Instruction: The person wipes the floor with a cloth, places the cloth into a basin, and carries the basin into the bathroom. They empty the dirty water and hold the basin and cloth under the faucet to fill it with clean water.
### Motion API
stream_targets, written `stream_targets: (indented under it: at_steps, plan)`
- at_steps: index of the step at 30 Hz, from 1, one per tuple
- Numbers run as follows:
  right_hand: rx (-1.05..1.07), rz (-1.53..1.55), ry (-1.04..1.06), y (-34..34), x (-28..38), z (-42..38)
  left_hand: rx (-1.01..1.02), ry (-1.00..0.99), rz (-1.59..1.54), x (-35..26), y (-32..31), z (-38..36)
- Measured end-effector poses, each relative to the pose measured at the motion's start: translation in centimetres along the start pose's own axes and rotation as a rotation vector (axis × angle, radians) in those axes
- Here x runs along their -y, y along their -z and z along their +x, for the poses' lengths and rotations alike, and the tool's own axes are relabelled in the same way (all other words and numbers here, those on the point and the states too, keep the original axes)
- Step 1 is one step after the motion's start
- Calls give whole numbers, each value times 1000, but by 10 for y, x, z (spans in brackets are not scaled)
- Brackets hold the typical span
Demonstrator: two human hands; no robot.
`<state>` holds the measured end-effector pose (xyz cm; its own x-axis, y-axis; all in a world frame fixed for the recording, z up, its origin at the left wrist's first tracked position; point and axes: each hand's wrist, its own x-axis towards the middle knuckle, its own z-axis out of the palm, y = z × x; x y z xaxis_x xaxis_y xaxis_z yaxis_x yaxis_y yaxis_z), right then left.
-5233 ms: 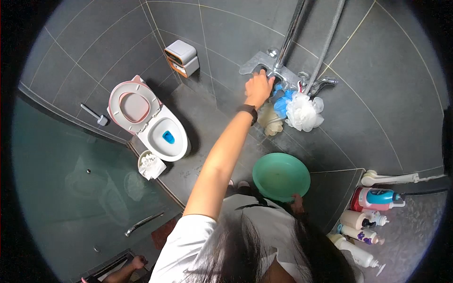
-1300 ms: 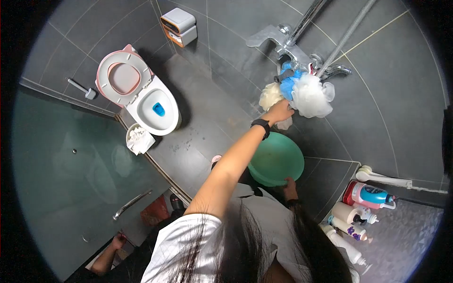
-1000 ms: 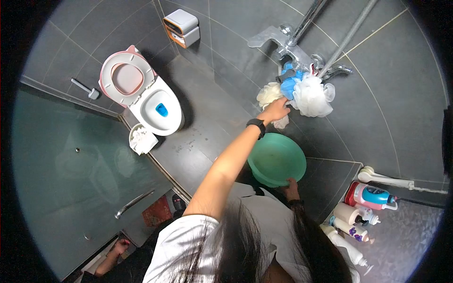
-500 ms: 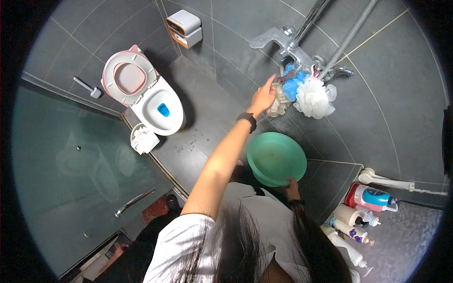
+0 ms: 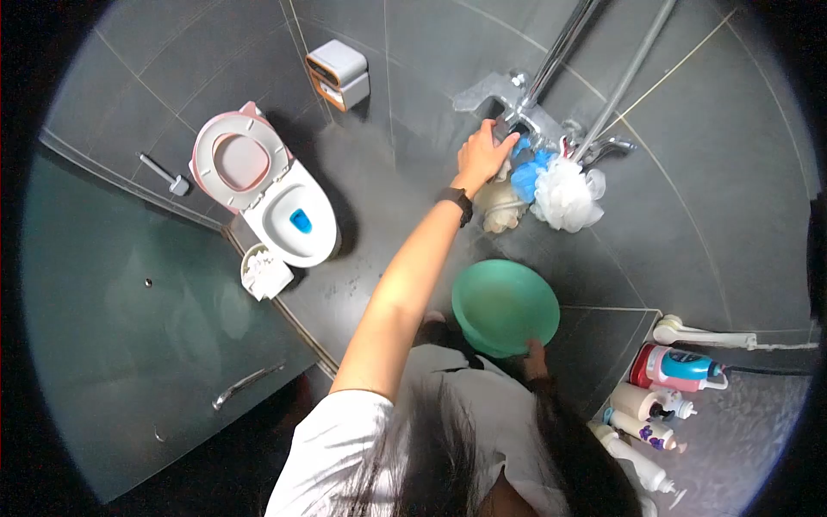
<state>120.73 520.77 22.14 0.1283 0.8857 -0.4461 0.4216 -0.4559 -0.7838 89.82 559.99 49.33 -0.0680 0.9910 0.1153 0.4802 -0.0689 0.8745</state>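
Observation:
My left hand, with a dark band at the wrist, reaches up to the chrome wall tap. Its thumb and fingers close around a greyish part under the tap body, which the hand partly hides. Just right of it hang a blue bath puff and a white bath puff; a beige puff hangs below the hand. Low in front of me my right hand grips the near rim of a green basin. The basin is tilted, its inside facing up.
A toilet with raised lid stands at left, beside a waste bin full of paper. A glass door borders the left. Several bottles line a ledge at right, near a white handle. A paper dispenser hangs on the wall.
My left hand has moved up to the tap, from a pointing index finger to fingers closed around part of it. My right hand stays on the basin. The person seen behind the door's edge is out of sight.

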Motion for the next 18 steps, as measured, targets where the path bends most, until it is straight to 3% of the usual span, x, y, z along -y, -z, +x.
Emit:
stream_targets:
  at_steps: [2, 3, 6, 9, 12, 18]
  plan:
    - [60, 46, -135, 4, -30, 8, -46, -60, 43, -1, -1, 7]
    - [-22, -501, 101, 3, -21, -1, -85, -109, 57, -3, -1, 15]
    - [90, -565, 35, 3, -31, 17, -63, -104, 167, -20, 9, 12]
    - [58, -270, -44, 14, 16, 59, -143, -188, 135, -6, -6, 18]
    - [18, 52, -100, 28, 87, 107, -91, -103, 186, -9, -5, 18]
    - [-1, 259, -102, 48, 151, 143, -13, -85, 293, -11, 0, 18]
